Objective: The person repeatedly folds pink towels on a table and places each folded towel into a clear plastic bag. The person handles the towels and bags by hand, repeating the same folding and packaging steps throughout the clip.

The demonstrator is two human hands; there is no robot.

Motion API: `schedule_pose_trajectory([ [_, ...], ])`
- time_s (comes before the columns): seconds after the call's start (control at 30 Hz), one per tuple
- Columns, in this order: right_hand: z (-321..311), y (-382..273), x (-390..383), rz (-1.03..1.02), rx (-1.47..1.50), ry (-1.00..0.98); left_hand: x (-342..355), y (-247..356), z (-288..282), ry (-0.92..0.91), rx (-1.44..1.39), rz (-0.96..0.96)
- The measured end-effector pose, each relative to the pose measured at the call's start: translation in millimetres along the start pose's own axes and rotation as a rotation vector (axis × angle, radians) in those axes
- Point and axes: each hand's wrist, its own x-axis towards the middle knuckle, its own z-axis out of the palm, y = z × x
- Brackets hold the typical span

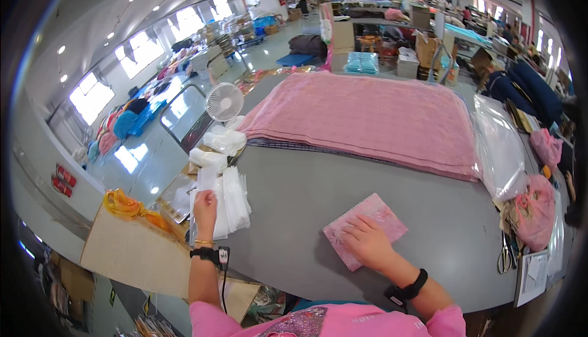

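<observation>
My right hand point(367, 244) lies on a pink patterned cloth piece point(383, 209) with zigzag-cut edges, its fingers stretched out over the top. The piece rests at an angle on the grey table point(288, 214). At the table's left side, my left hand point(206, 207) has its fingers pinched together at a stack of thin white plastic bags point(234, 202). The fingertips seem to grip the edge of a bag, partly hidden by the hand. Behind both hands spreads a wide pile of pink cloth sheets point(367, 119), with darker checked layers underneath.
Clear plastic sheeting point(499, 147) hangs over the right end, near a pink plastic bag point(534, 211) and scissors point(505, 257). A white fan point(224, 102) stands beyond the left edge. Yellow ribbon point(125, 205) lies on a cardboard sheet point(131, 251) at left.
</observation>
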Motion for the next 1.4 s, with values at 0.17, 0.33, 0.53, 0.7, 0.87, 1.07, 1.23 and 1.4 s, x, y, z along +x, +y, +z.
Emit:
schedule_pose_trajectory([
  [0.17, -26.7, -29.5, 56.3, -0.156, 0.012, 0.119, -65.3, 175.0, 8.3, -0.605, -0.319, 0.674],
  [0.33, -23.5, -16.4, 23.3, -0.096, 0.191, -0.079, -105.7, 221.6, 17.9, -0.87, -0.546, 0.417],
  [0.53, -62.9, -1.7, -58.5, 0.143, 0.222, -0.188, -95.8, 213.6, -2.3, -0.858, -0.398, 0.432],
  [0.7, -75.0, -16.5, -81.1, 0.238, 0.361, -0.208, -106.7, 205.1, -13.7, -0.827, -0.37, 0.755],
  [0.87, -44.1, -18.3, -60.2, 0.077, 0.397, -0.145, -115.2, 211.4, -9.9, -1.259, -0.398, 0.674],
  [1.07, -27.6, 16.8, -69.3, 0.535, 0.144, -0.045, -40.0, 204.9, -10.0, -0.219, 0.132, 0.627],
  [1.23, 26.1, 37.0, -40.5, 0.499, -0.072, -0.05, -93.2, 203.1, 101.4, -0.649, -0.273, 0.711],
  [1.4, 60.6, -2.3, -22.0, 0.528, -0.031, -0.158, -126.4, 187.6, 140.3, -0.817, -0.203, 0.554],
])
